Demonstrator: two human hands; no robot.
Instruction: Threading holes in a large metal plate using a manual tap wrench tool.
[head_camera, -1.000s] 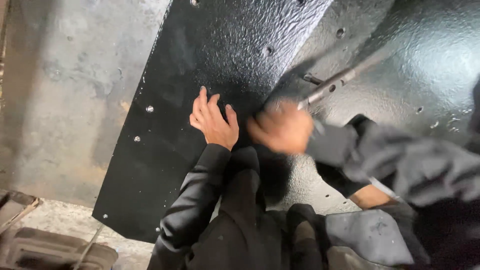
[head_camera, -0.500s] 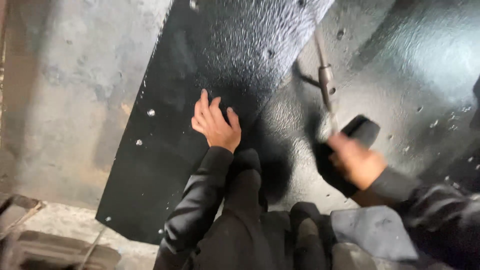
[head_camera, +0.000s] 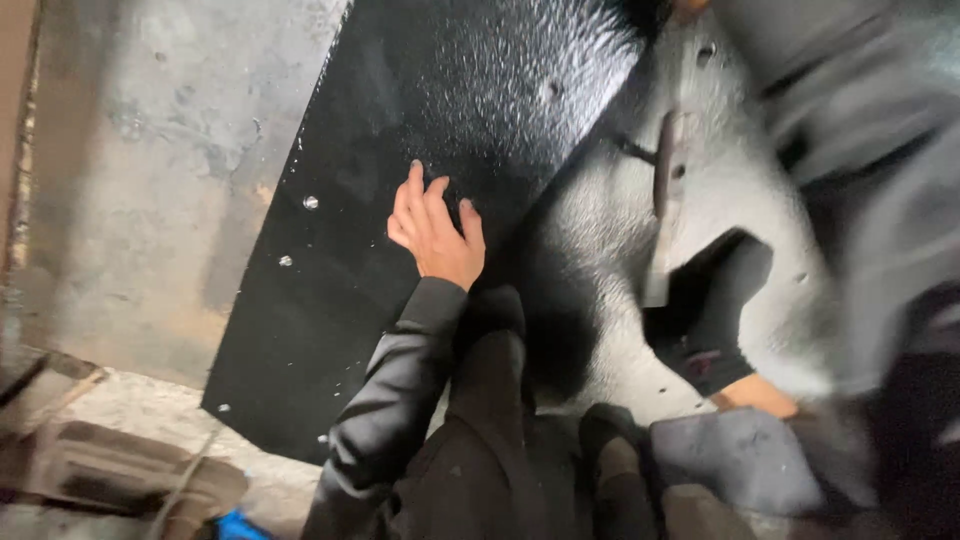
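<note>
1 hand, the left hand (head_camera: 432, 235), lies flat with fingers spread wide on the black panel (head_camera: 440, 120), holding nothing. The panel stands tilted against a grey concrete wall (head_camera: 150, 150), its lower corner near the floor (head_camera: 130, 410). A thin metal rod (head_camera: 662, 205) shows blurred just right of the panel. The right hand is hidden by motion blur at the upper right; its state cannot be told.
</note>
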